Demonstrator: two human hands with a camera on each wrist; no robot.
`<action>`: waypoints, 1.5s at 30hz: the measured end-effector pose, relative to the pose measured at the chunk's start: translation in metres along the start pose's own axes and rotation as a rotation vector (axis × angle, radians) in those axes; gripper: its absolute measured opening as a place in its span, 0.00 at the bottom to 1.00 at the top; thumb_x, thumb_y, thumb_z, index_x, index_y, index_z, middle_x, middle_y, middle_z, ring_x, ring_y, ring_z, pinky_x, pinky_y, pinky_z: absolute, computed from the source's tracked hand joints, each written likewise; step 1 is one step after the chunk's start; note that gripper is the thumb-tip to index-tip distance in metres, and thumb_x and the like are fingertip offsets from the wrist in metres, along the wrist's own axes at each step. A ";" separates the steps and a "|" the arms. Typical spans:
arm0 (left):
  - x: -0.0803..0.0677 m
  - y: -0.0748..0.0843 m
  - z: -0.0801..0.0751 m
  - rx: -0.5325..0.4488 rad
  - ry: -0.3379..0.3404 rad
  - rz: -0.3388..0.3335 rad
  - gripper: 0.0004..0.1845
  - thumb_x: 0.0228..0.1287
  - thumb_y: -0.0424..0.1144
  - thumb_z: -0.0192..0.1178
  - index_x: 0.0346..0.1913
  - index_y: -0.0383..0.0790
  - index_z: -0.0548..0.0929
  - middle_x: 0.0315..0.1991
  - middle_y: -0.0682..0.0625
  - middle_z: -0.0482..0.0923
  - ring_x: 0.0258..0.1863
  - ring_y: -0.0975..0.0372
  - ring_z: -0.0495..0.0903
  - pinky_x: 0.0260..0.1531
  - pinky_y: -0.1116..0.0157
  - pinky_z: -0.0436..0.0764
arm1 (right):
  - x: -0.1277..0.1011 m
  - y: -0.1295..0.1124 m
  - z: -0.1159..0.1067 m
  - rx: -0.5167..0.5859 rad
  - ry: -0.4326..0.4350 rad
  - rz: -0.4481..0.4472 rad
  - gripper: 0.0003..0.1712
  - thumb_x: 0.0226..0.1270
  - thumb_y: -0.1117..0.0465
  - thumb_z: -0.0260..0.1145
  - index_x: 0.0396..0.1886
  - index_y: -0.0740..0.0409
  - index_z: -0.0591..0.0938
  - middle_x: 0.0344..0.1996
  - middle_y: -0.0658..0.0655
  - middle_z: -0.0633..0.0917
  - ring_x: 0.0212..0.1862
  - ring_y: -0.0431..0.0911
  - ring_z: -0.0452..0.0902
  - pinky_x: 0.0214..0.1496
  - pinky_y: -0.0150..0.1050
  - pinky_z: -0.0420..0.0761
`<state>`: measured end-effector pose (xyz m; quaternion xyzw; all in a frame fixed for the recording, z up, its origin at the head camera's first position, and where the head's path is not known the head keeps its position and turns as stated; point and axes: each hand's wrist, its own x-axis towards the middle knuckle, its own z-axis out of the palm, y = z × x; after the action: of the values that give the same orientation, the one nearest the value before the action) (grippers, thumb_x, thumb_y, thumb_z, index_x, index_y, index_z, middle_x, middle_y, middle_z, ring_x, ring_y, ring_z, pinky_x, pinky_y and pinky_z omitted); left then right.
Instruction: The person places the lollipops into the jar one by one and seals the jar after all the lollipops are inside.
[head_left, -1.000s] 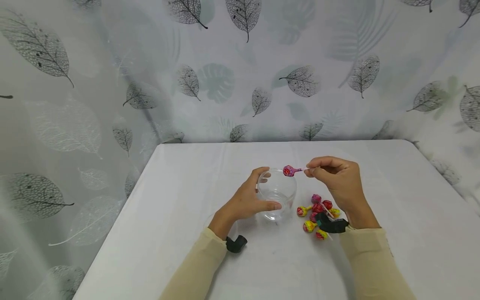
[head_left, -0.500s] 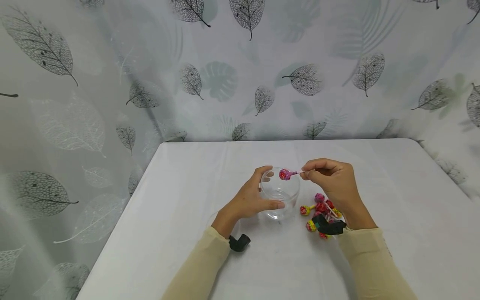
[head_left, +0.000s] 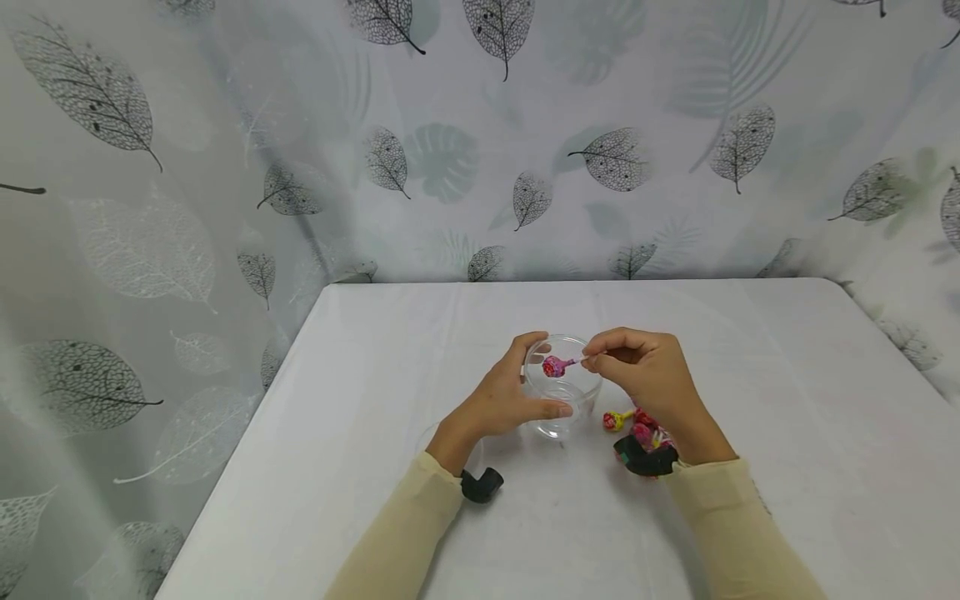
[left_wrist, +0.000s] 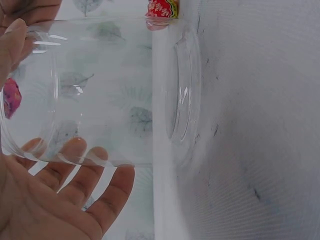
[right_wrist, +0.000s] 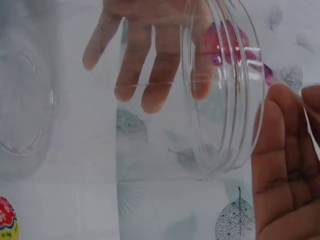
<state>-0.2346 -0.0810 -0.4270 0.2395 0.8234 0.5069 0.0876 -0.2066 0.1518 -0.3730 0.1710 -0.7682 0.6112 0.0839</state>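
Head view shows the white tabletop, where the clear jar stands upright, the left hand curled round its side; the right hand pinches the pink lollipop by its stick, lying sideways, head over the jar's mouth

You face a white surface with rounded far corners. A pale curtain printed with grey and green leaves hangs behind it from nine to three o'clock, falling in folds at nine. Light is even and soft.
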 end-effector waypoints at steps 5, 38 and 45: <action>0.000 0.002 0.002 -0.002 -0.002 -0.002 0.57 0.53 0.52 0.81 0.80 0.57 0.55 0.75 0.59 0.68 0.73 0.59 0.67 0.67 0.51 0.73 | -0.005 -0.002 -0.005 -0.018 -0.018 -0.034 0.12 0.68 0.73 0.69 0.50 0.67 0.86 0.43 0.45 0.88 0.44 0.38 0.85 0.46 0.29 0.85; -0.004 0.006 0.001 0.015 0.009 -0.024 0.55 0.54 0.52 0.81 0.79 0.61 0.56 0.75 0.59 0.67 0.73 0.60 0.67 0.67 0.52 0.74 | -0.004 0.029 -0.061 -0.479 0.018 0.251 0.09 0.72 0.63 0.68 0.47 0.63 0.86 0.42 0.62 0.88 0.43 0.51 0.80 0.41 0.38 0.80; -0.002 0.006 0.003 0.009 0.004 -0.014 0.54 0.54 0.51 0.81 0.79 0.60 0.56 0.74 0.59 0.68 0.73 0.62 0.67 0.67 0.53 0.74 | -0.003 0.041 -0.067 -0.569 -0.155 0.408 0.12 0.71 0.60 0.67 0.46 0.63 0.88 0.42 0.60 0.89 0.44 0.53 0.80 0.42 0.40 0.79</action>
<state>-0.2299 -0.0773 -0.4229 0.2333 0.8275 0.5030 0.0883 -0.2239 0.2256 -0.3958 0.0301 -0.9301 0.3622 -0.0541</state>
